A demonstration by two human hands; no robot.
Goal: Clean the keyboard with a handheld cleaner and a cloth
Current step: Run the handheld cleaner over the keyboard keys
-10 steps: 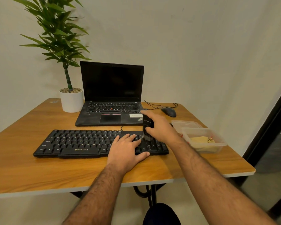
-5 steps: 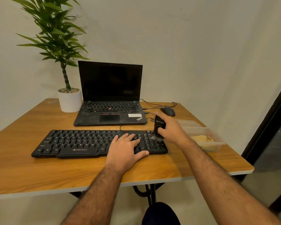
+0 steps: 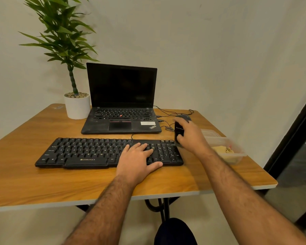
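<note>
I am seeing the left hand (image 3: 137, 160) lying flat, fingers straight, on the Zebronics keyboard (image 3: 88, 152) to steady it, while the right hand (image 3: 191, 135) is gripping the black handheld cleaner (image 3: 179, 132) at the keyboard's far-right corner, probably sweeping there.

left hand (image 3: 137, 160) flat (palm down) | right hand (image 3: 190, 134) grip curled

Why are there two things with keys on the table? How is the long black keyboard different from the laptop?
The keyboard is one flat, wide piece lying near the person; the laptop stands open behind it, with a dark screen. The laptop has a touchpad and a red dot among its keys; the keyboard has neither. The left hand rests on the keyboard; nothing touches the laptop. Both are black and sit on the wooden table.
</note>
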